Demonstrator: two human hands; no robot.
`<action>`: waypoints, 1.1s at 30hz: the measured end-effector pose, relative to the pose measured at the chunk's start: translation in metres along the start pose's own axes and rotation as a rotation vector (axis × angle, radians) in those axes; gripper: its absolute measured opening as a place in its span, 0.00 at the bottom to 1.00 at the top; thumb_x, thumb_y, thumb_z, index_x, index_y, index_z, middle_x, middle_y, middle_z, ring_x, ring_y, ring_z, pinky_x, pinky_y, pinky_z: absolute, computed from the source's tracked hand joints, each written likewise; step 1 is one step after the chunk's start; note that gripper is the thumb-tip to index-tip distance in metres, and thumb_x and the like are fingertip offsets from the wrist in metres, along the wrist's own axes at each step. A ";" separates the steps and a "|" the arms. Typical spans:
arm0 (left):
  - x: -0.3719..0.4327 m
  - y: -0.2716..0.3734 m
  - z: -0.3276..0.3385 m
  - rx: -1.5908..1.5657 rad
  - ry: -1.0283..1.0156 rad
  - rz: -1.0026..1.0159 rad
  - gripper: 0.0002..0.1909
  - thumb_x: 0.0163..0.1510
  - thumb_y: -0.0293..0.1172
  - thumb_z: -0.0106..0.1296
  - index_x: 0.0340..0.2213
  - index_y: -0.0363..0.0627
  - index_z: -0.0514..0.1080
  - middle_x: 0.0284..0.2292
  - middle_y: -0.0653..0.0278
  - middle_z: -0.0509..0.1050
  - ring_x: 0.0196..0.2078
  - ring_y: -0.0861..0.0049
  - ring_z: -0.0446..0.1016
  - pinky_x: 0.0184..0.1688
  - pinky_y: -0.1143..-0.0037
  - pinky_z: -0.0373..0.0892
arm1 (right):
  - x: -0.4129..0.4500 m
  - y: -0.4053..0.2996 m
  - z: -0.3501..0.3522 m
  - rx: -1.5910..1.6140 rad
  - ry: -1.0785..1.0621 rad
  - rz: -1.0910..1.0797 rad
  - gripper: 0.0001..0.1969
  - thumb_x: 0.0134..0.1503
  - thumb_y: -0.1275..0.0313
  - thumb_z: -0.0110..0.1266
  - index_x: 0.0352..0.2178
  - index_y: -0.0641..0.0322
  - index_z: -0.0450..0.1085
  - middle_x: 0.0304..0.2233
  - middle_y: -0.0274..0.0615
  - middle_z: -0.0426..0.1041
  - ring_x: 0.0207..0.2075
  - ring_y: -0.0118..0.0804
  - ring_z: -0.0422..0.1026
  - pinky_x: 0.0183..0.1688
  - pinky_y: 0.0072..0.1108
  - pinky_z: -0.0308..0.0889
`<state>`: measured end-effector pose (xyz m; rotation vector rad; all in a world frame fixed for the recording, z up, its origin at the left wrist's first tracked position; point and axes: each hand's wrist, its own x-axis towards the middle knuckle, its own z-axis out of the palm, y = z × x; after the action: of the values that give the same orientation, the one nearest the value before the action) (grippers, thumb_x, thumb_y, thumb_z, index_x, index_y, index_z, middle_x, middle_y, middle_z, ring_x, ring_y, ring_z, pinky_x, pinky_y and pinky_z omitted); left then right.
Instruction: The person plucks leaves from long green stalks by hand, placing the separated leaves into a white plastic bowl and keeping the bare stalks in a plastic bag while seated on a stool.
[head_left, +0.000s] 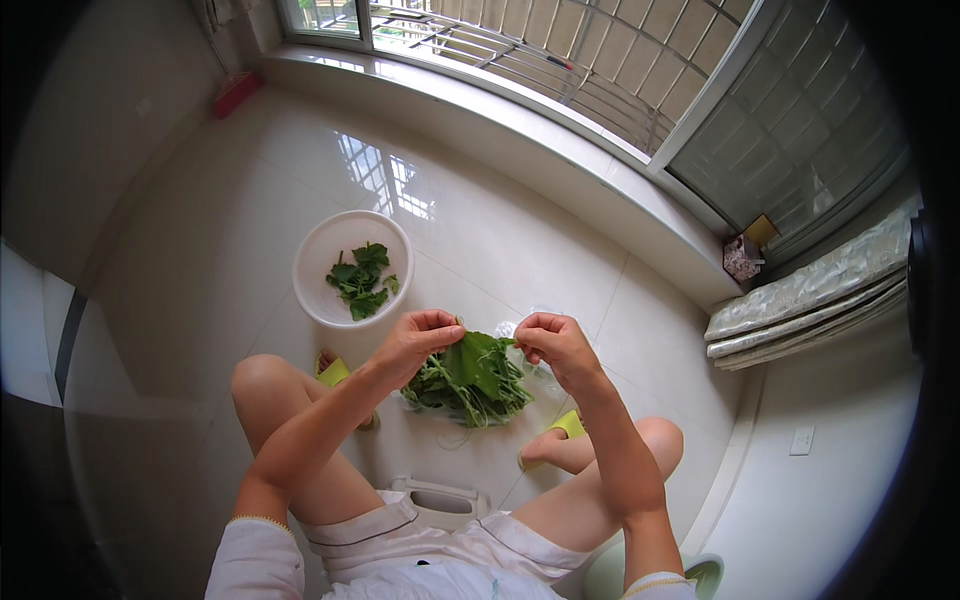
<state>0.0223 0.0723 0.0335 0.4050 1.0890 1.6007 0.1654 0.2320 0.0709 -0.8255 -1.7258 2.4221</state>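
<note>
Between my hands hangs a broad green leaf (480, 364) on a thin stem. My left hand (424, 339) pinches it by one side, thumb against fingers. On the other side, my right hand (553, 346) grips a stem end with its fingertips. Below them a heap of leafy green vine shoots (457, 405), with thin curling tendrils, lies on a clear plastic bag (551, 375) on the floor. Beyond my left hand stands a white perforated plastic basket (300, 281), with several loose green leaves (364, 277) inside.
Yellow-green slippers (571, 424) are on my feet either side of the heap. A pale stool (442, 501) is under me, and a light green bin (611, 570) stands at my right. A window ledge (480, 124) runs along the far side; a red dustpan (237, 94) sits in the corner.
</note>
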 end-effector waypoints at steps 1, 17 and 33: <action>0.000 0.001 -0.001 -0.005 0.021 -0.004 0.06 0.43 0.29 0.50 0.25 0.42 0.68 0.23 0.71 0.69 0.26 0.90 0.64 0.30 0.87 0.60 | 0.000 -0.001 -0.003 -0.002 -0.006 -0.001 0.04 0.43 0.75 0.48 0.19 0.64 0.65 0.17 0.32 0.65 0.18 0.19 0.60 0.20 0.10 0.55; 0.005 0.004 0.002 -0.027 0.140 -0.073 0.06 0.42 0.31 0.51 0.24 0.43 0.68 0.23 0.70 0.69 0.26 0.89 0.66 0.29 0.87 0.60 | 0.000 -0.005 -0.001 -0.332 0.071 -0.226 0.12 0.45 0.75 0.50 0.34 0.67 0.63 0.24 0.37 0.68 0.26 0.23 0.66 0.27 0.13 0.63; 0.004 -0.003 0.009 0.028 0.111 -0.161 0.05 0.41 0.30 0.52 0.23 0.43 0.69 0.22 0.71 0.69 0.25 0.88 0.65 0.26 0.86 0.58 | 0.005 0.010 0.007 -0.568 -0.038 -0.175 0.07 0.42 0.73 0.49 0.22 0.69 0.68 0.16 0.31 0.66 0.17 0.19 0.62 0.20 0.12 0.58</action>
<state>0.0291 0.0794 0.0350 0.2425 1.1992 1.4807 0.1606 0.2233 0.0615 -0.6260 -2.4283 1.8630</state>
